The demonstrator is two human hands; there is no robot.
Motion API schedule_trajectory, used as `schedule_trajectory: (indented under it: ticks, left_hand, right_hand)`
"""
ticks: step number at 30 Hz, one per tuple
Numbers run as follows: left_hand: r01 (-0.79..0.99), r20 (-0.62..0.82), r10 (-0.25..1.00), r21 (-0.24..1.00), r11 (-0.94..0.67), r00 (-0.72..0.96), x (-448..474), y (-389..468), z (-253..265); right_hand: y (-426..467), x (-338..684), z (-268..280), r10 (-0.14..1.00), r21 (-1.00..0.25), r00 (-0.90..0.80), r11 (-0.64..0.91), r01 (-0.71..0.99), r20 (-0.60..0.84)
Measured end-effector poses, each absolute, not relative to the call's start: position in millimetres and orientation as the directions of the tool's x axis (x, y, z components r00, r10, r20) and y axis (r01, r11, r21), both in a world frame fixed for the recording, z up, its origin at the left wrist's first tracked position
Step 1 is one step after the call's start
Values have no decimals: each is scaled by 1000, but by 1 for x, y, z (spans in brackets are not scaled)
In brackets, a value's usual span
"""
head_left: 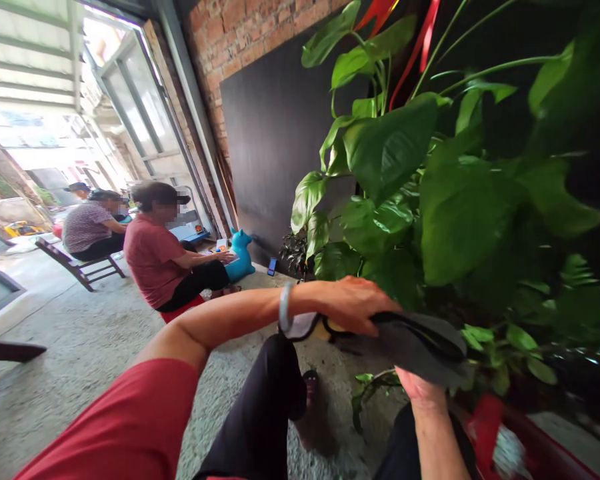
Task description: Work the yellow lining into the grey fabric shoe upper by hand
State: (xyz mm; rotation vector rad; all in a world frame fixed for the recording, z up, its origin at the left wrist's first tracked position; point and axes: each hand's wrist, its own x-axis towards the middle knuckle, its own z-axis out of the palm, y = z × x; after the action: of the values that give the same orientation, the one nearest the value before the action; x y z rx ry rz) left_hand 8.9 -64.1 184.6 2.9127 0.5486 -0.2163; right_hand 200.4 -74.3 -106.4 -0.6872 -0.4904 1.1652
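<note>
My left hand [353,300] reaches across in front of me, a pale bangle on its wrist, with its fingers closed over the near end of a dark grey, folded fabric-like piece [420,347]. From below, my right hand [420,387] grips the same piece; most of its fingers are hidden behind it. The piece looks flat and layered, with a dark fold along the top, and its exact kind does not show. Under my left wrist a pale piece with black edging [300,327] and a yellowish one [323,330] are partly covered.
Large leafy plants [390,153] crowd the right side, close to my hands. A red bag-like item [485,427] is at lower right. Two seated people are at left, one in a red shirt [153,260], near a blue animal toy [241,257] and a wooden chair [83,267].
</note>
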Motion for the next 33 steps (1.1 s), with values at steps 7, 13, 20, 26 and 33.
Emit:
schedule_trajectory:
  ticks: [7,13,20,26,33]
  left_hand:
    - [809,402,748,28,-587,529,-37,-3,159]
    - [753,-130,752,-44,-656,647,-88,-13,135]
    - [769,385,741,110,-630,551,-75,-11,175]
    - [674,-268,660,-50,-737,702,-45,-9,66]
    - [700,-14,704,-100,-707,710,-51,-24,133]
  right_hand:
    - [-84,194,-99,951,-703,292,139,-698,-102]
    - [-82,193,-94,944,-704,287,93,-704,-162]
    - [-79,205,-97,927,-681,340,148,-717,-157]
    - [-79,212,-103,902,-685,404,196,-701,-156]
    - [-79,222,-104,867,-643,445,211,-737,-225]
